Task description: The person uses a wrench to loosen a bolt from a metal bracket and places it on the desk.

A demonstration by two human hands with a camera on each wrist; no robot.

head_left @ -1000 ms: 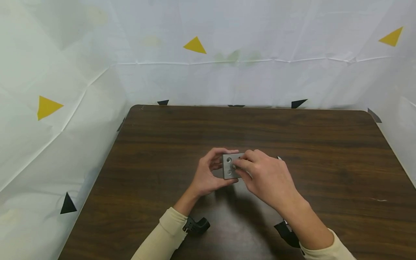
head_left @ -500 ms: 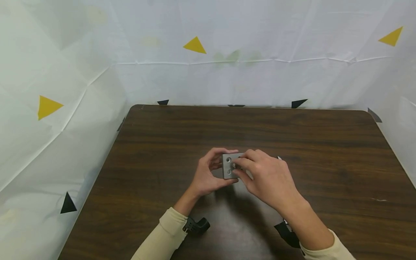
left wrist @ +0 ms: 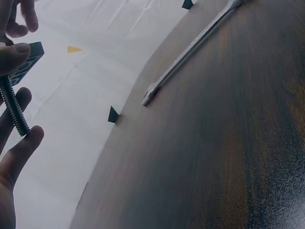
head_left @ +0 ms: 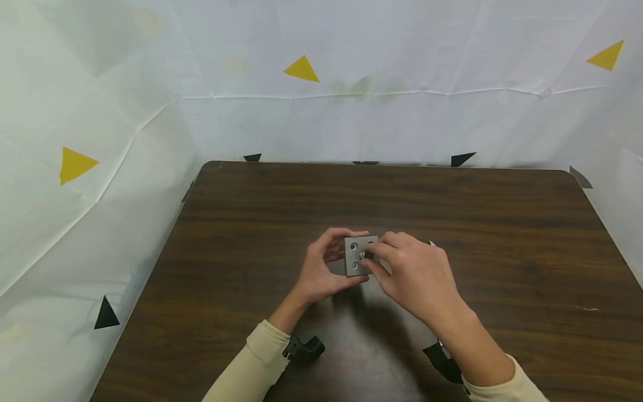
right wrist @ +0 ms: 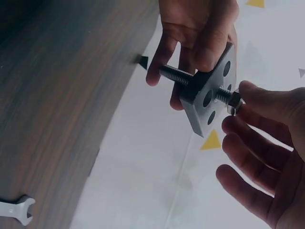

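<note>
Both hands met above the middle of the table (head_left: 251, 223). With my left hand (head_left: 321, 271) I gripped the plate (head_left: 355, 255), a small grey square with holes, thumb on one edge and fingers curled behind it, where they also steadied the bolt (right wrist: 177, 75) running through a hole. My right hand (head_left: 414, 273) pinched the nut (right wrist: 233, 101) on the bolt's tip between thumb and forefinger, the other fingers hanging loosely curved below. Plate, bolt and nut were all held up off the wood.

Dark tabletop lay bare all round my hands, wide toward the far edge and to both sides. White sheeting (head_left: 100, 111) with yellow and black triangles walled in the left, far and right edges closely. A wrench (left wrist: 190, 50) lay flat on the table just beyond my right hand, near but not touching it, its open end showing in the right wrist view too. Black wrist straps (head_left: 303, 349) sat near my cuffs.
</note>
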